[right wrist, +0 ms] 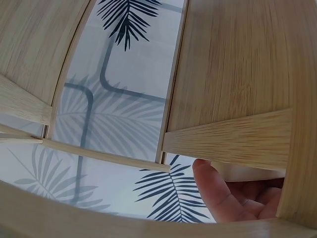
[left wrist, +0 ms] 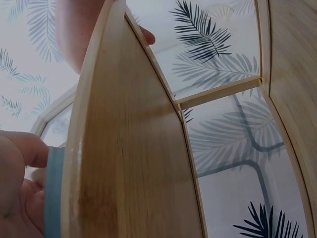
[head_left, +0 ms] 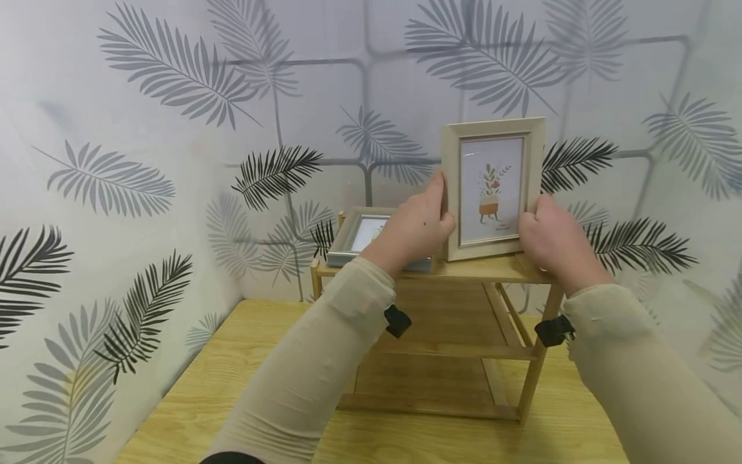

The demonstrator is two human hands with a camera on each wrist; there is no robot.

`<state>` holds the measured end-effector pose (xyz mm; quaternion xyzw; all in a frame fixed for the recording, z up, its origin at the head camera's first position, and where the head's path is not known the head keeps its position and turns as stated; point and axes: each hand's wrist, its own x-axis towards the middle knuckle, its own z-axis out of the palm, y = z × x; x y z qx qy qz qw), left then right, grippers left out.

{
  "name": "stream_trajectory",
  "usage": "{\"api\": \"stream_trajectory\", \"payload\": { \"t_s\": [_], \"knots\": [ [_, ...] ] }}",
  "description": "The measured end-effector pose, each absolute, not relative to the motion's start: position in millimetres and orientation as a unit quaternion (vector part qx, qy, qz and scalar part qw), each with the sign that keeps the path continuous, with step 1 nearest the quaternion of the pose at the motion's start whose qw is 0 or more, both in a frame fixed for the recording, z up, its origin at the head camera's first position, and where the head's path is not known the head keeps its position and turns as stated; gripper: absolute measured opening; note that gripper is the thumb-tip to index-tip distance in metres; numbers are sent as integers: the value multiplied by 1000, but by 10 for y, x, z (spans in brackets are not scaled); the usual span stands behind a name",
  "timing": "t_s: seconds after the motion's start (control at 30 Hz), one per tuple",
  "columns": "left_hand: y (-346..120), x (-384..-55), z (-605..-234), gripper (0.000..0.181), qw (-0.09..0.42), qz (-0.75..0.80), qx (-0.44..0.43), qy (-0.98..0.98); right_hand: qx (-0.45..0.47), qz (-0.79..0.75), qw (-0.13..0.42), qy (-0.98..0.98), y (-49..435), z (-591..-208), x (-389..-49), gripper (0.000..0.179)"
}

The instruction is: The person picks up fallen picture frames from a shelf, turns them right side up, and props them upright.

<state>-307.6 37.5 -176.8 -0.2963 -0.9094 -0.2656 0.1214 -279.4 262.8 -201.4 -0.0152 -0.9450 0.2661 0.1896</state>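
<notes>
A cream picture frame [head_left: 493, 188] with a potted-plant print stands upright, slightly tilted, at the right part of a wooden rack's top shelf [head_left: 487, 269]. My left hand [head_left: 414, 225] holds its left edge, with the index finger pointing up along the side. On the opposite edge, my right hand [head_left: 553, 238] grips the lower right side with curled fingers. The left wrist view shows the left hand [left wrist: 20, 183] beside the shelf board [left wrist: 124, 129]. Below the shelf's end in the right wrist view, the right hand's fingers [right wrist: 218, 193] are partly hidden by the rack.
A second picture frame [head_left: 353, 235] lies flat on the left of the top shelf, partly behind my left hand. The rack's lower shelves [head_left: 429, 380] sit beneath, on a yellow wood-grain table [head_left: 232, 386]. A leaf-patterned wall covering [head_left: 324, 103] rises behind.
</notes>
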Motion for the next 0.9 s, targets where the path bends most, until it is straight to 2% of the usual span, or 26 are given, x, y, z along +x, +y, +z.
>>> {"api": "stream_trajectory", "payload": {
  "t_s": [0.3,0.5,0.67,0.73,0.9],
  "knots": [
    [384,-3137,-1827,66,156,-243,-276,-917,4,249,182,-951,2616,-2004,-2776,34],
    [362,-3147,-1850,71,143,-258,-273,-916,40,215,152,-964,2665,-1950,-2785,46],
    [367,-3143,-1890,77,137,-266,-263,-917,56,205,133,-968,2707,-1981,-2763,45],
    [370,-3145,-1902,77,138,-262,-257,-920,53,206,127,-969,2701,-1998,-2753,43],
    [388,-3150,-1902,68,134,-218,-241,-936,44,210,133,-968,2692,-2020,-2744,53]
  ]
}}
